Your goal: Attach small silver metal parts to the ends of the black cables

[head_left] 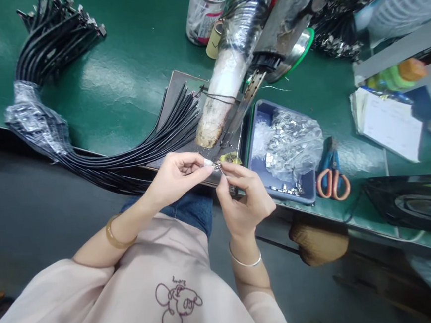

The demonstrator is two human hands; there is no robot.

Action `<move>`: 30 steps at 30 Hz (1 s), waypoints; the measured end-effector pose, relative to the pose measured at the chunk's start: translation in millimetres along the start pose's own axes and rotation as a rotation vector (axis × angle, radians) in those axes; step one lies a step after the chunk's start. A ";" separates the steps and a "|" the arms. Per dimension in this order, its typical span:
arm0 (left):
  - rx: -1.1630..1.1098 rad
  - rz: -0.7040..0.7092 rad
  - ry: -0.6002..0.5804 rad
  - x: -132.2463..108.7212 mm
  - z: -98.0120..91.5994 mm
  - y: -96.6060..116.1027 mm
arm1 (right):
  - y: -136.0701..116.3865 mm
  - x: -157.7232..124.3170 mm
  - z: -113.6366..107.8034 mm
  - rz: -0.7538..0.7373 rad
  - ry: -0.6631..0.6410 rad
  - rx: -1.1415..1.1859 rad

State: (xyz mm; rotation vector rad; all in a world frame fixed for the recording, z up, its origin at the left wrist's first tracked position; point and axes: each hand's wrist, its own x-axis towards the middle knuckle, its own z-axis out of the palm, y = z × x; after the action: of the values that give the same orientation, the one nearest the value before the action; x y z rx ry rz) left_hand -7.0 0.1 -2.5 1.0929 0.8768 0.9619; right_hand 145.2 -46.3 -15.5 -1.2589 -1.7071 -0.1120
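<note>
My left hand [177,177] and my right hand [242,196] meet at the near edge of the green bench, fingertips pinched together on a small metal clip [218,166]. Whether a cable end sits in the pinch is not clear. A fan of black cables [168,130] lies just left of my hands on a dark metal plate [175,87]; the cables run back to a plastic-wrapped bundle [35,123]. A blue tray [267,112] holding a plastic bag of metal clips [292,143] stands just right of my right hand.
A plastic-wrapped machine arm [231,75] reaches down over the plate. Orange-handled scissors [331,174] lie right of the tray. A clear cup [204,13] stands at the back, papers [389,123] and a black fan [416,203] at the right.
</note>
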 end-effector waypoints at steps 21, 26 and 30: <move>0.084 -0.020 0.009 1.8 3.1 8.1 | -4.1 3.3 -4.1 0.008 -0.059 0.039; 0.130 -0.024 0.000 -0.6 4.3 7.2 | -5.0 3.9 -7.9 0.006 -0.081 0.039; 0.110 -0.050 -0.037 -2.9 6.2 9.1 | -5.6 2.9 -12.9 0.055 -0.117 0.081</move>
State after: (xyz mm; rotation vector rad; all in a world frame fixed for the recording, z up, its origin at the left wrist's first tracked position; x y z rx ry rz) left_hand -4.0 -3.0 8.0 1.1729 0.9314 0.8582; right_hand 149.2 -54.2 -4.1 -1.2721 -1.7569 0.0644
